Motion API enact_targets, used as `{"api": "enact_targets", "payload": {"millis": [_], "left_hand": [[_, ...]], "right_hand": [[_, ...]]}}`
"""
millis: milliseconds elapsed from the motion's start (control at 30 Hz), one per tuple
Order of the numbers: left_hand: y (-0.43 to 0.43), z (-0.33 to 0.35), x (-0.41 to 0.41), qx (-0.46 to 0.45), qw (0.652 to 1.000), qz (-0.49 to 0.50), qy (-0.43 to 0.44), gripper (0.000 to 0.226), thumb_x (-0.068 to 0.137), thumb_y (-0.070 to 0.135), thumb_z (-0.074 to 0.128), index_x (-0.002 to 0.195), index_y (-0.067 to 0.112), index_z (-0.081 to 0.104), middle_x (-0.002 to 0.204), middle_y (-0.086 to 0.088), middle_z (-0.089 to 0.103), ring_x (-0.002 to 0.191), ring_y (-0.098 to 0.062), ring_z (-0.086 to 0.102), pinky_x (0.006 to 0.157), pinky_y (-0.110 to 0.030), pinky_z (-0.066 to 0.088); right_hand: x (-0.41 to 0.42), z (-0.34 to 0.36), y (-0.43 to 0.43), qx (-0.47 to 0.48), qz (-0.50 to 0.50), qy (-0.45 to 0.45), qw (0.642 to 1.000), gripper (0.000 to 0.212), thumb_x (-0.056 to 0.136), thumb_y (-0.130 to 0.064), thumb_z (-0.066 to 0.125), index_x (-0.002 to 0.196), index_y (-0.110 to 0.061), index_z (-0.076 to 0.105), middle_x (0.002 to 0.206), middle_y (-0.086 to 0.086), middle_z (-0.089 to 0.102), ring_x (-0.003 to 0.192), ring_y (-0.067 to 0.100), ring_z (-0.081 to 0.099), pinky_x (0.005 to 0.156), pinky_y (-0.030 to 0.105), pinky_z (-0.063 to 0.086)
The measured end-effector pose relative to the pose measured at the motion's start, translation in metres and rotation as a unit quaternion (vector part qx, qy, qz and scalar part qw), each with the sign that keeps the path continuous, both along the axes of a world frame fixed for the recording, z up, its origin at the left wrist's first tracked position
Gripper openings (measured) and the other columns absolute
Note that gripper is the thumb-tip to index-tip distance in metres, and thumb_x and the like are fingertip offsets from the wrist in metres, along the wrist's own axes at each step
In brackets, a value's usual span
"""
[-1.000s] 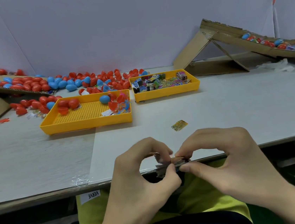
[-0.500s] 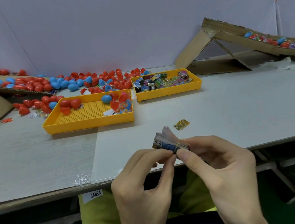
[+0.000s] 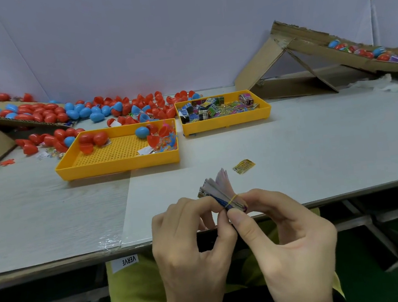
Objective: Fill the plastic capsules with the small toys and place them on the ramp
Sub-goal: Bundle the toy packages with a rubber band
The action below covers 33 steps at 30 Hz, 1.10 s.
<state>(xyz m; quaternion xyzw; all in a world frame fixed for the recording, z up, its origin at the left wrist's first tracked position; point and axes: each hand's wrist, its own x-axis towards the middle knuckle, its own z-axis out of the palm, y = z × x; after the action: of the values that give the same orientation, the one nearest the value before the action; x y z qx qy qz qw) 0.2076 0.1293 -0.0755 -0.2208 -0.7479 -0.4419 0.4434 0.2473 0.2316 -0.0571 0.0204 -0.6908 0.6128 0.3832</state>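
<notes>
**A:** Where are the hands?

**B:** Both are at six o'clock, over the near edge of the pale grey table (image 3: 328,141). The left hand (image 3: 194,245) and the right hand (image 3: 289,235) meet on a small fanned bundle of printed paper packets (image 3: 218,190), bound by a thin yellow rubber band (image 3: 232,199).

**A:** How do the fingers lie?

**B:** Curled on both. The left thumb and forefinger pinch the bundle's left side. The right thumb and forefinger pinch it at the band. The other fingers are loosely bent.

**A:** And the capsules?

**B:** The red and blue plastic egg capsules (image 3: 47,113) lie heaped at ten o'clock. A few are in the perforated yellow plastic tray (image 3: 118,167) at eleven. The smaller yellow plastic tray (image 3: 227,122) at twelve holds colourful little toy packets (image 3: 218,107). The brown cardboard ramp (image 3: 310,46) stands at two o'clock, with several capsules on its slope.

**A:** Anything loose?

**B:** One yellow printed packet (image 3: 243,166) lies on the table at one o'clock, just beyond the bundle.
</notes>
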Motion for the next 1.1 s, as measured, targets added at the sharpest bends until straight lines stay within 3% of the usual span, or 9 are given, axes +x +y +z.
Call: {"api": "enact_targets", "payload": {"millis": [200, 433, 700, 833, 933, 1033, 1100], "left_hand": [[-0.005, -0.004, -0.005, -0.018, 0.999, 0.032, -0.006, 0.010, 0.083, 0.019, 0.056, 0.087, 0.026, 0.049, 0.071, 0.010, 0.049, 0.065, -0.008, 0.045, 0.075, -0.031, 0.035], [-0.008, -0.004, -0.009, -0.001, 0.999, 0.032, -0.029, 0.010, 0.083, 0.018, 0.054, 0.086, 0.026, 0.048, 0.076, 0.016, 0.047, 0.069, -0.006, 0.046, 0.077, -0.029, 0.035], [-0.014, -0.003, -0.013, 0.018, 0.999, 0.024, -0.037, 0.006, 0.085, 0.017, 0.052, 0.086, 0.022, 0.049, 0.081, 0.014, 0.049, 0.080, -0.005, 0.050, 0.073, -0.031, 0.040], [-0.016, -0.003, -0.013, 0.044, 0.997, -0.037, -0.059, 0.008, 0.086, 0.017, 0.052, 0.087, 0.024, 0.049, 0.083, 0.012, 0.052, 0.078, -0.008, 0.053, 0.072, -0.021, 0.043], [-0.014, -0.001, -0.010, 0.125, 0.970, -0.163, -0.127, 0.007, 0.086, 0.016, 0.054, 0.085, 0.023, 0.055, 0.093, 0.011, 0.056, 0.085, -0.014, 0.060, 0.074, -0.021, 0.049], [-0.015, -0.001, -0.006, 0.203, 0.915, -0.294, -0.188, 0.004, 0.085, 0.011, 0.054, 0.087, 0.014, 0.052, 0.114, 0.002, 0.066, 0.097, -0.011, 0.069, 0.077, -0.022, 0.055], [-0.018, -0.001, -0.004, 0.237, 0.872, -0.362, -0.229, 0.013, 0.084, 0.009, 0.056, 0.093, 0.015, 0.050, 0.122, -0.005, 0.069, 0.110, -0.017, 0.069, 0.085, -0.024, 0.055]], "right_hand": [[0.000, -0.005, -0.004, 0.027, -0.004, 0.006, 1.000, 0.016, 0.078, -0.026, 0.075, 0.092, -0.032, 0.072, 0.087, -0.009, 0.073, 0.084, 0.017, 0.071, 0.075, 0.024, 0.054], [-0.002, -0.010, -0.002, 0.040, 0.007, 0.018, 0.999, 0.013, 0.080, -0.024, 0.074, 0.091, -0.029, 0.072, 0.088, -0.006, 0.073, 0.085, 0.019, 0.070, 0.076, 0.023, 0.052], [-0.004, -0.011, -0.003, 0.046, 0.017, 0.024, 0.999, 0.012, 0.080, -0.023, 0.073, 0.092, -0.027, 0.072, 0.087, -0.009, 0.073, 0.085, 0.016, 0.070, 0.076, 0.022, 0.052], [-0.005, -0.009, -0.003, 0.056, 0.036, 0.023, 0.998, 0.012, 0.081, -0.023, 0.072, 0.093, -0.026, 0.072, 0.088, -0.009, 0.072, 0.086, 0.017, 0.070, 0.076, 0.024, 0.053], [-0.005, -0.006, 0.004, 0.073, 0.065, 0.015, 0.995, 0.012, 0.082, -0.022, 0.071, 0.094, -0.025, 0.071, 0.088, -0.009, 0.071, 0.087, 0.016, 0.069, 0.078, 0.020, 0.051], [-0.004, -0.003, 0.010, 0.082, 0.105, 0.012, 0.991, 0.012, 0.083, -0.020, 0.069, 0.095, -0.024, 0.070, 0.089, -0.008, 0.070, 0.090, 0.018, 0.068, 0.080, 0.020, 0.051], [-0.004, -0.002, 0.013, 0.079, 0.131, 0.015, 0.988, 0.013, 0.084, -0.018, 0.068, 0.097, -0.021, 0.070, 0.091, -0.006, 0.070, 0.092, 0.021, 0.068, 0.081, 0.023, 0.052]]}}
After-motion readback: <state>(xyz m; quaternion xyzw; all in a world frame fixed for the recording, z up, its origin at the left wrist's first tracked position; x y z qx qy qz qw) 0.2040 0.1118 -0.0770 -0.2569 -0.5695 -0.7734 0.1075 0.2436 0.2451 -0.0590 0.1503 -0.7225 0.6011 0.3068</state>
